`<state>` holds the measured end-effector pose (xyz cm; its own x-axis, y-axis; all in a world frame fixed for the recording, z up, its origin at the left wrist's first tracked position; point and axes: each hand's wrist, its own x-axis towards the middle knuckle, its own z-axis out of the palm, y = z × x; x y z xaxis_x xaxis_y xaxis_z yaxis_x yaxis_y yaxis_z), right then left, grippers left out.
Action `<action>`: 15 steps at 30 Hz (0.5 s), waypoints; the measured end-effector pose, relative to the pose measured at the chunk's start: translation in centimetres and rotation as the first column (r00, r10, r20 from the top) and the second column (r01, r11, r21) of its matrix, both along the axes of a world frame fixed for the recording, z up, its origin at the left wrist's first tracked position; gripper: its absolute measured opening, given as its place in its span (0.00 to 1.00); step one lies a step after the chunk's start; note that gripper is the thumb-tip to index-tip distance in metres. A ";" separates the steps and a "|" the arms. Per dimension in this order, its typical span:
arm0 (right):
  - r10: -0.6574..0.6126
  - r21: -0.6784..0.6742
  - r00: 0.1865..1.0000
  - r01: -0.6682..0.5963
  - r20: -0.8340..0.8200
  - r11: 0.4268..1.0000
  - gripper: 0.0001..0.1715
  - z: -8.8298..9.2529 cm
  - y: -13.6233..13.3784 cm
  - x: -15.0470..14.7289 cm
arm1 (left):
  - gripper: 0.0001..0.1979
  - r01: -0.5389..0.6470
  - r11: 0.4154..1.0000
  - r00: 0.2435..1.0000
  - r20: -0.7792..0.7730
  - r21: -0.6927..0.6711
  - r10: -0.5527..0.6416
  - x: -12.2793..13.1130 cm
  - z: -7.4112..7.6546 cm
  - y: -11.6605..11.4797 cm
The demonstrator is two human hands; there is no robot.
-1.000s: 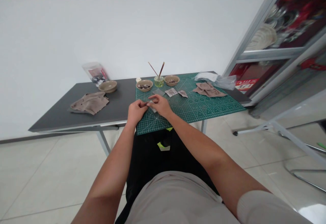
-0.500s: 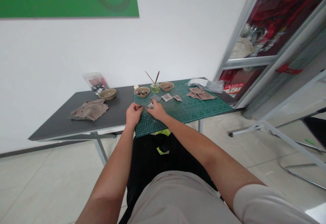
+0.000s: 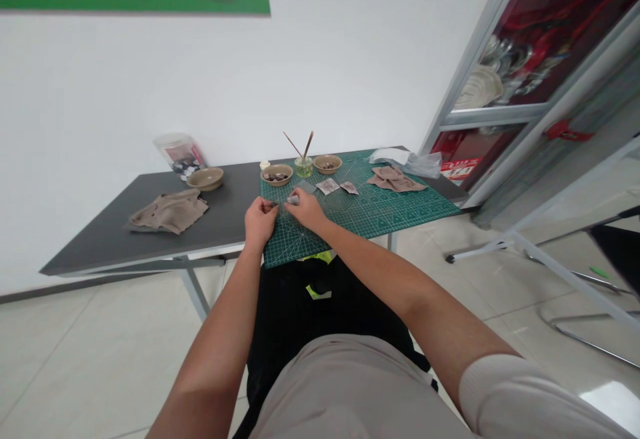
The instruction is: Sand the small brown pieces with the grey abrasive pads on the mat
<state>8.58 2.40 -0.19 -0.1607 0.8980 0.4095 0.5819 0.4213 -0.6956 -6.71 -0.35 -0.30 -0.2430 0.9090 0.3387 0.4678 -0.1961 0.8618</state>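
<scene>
Over the left part of the green cutting mat (image 3: pixel 390 209), my left hand (image 3: pixel 261 222) pinches a small dark piece (image 3: pixel 273 204). Close to its right, my right hand (image 3: pixel 306 209) is closed on a small grey-white piece (image 3: pixel 293 200), perhaps cloth or paper. Just behind the hands are a brown bowl of dark pieces (image 3: pixel 277 174), a glass jar (image 3: pixel 303 167) with two thin sticks standing in it, and another brown bowl (image 3: pixel 327 164) with small pieces. Two greyish patterned squares (image 3: pixel 328 186) lie right of my right hand, near a flat grey square (image 3: pixel 306 187).
On the dark table (image 3: pixel 150 252) at left lie a crumpled brown cloth (image 3: pixel 173 212), a brown bowl (image 3: pixel 205 178) and a tilted clear tub (image 3: pixel 180 156). Another brown cloth (image 3: pixel 395 179) and a plastic bag (image 3: pixel 423 164) lie at right. A white wall (image 3: pixel 350 59) stands behind.
The view has shifted slightly. Both hands stay close together with their small pieces; my right hand has turned a little, and its piece sits slightly differently between the fingers.
</scene>
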 end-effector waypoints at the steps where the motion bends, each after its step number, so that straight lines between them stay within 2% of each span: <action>1: 0.021 0.006 1.000 -0.021 -0.007 1.000 0.08 0.2 0.2 0.2 | 0.07 -0.007 1.000 1.000 -0.003 0.005 0.007 0.0 -0.1 0.1; 5: 0.092 0.134 0.995 -0.098 0.047 0.986 0.12 0.1 1.3 0.8 | 0.07 -0.043 0.999 0.996 0.076 0.027 0.041 -0.3 -0.5 0.3; 9: 0.233 0.154 0.926 -0.287 0.296 0.945 0.20 -0.6 1.1 0.6 | 0.08 -0.106 0.992 0.989 0.107 0.072 0.098 -0.4 -0.7 0.4; 12: 0.231 0.136 0.863 -0.322 0.449 0.937 0.21 -0.7 0.0 0.5 | 0.07 -0.105 0.992 0.991 0.093 0.072 0.098 -0.3 -0.6 0.3; 13: 0.214 0.133 0.863 -0.304 0.457 0.943 0.25 -0.6 -0.4 0.5 | 0.07 -0.098 0.993 0.991 0.093 0.071 0.091 -0.2 -0.6 0.2; 15: 0.187 0.125 0.888 -0.261 0.420 0.957 0.41 -0.5 -1.1 0.8 | 0.07 -0.098 0.992 0.992 0.087 0.081 0.091 -0.1 -0.5 0.1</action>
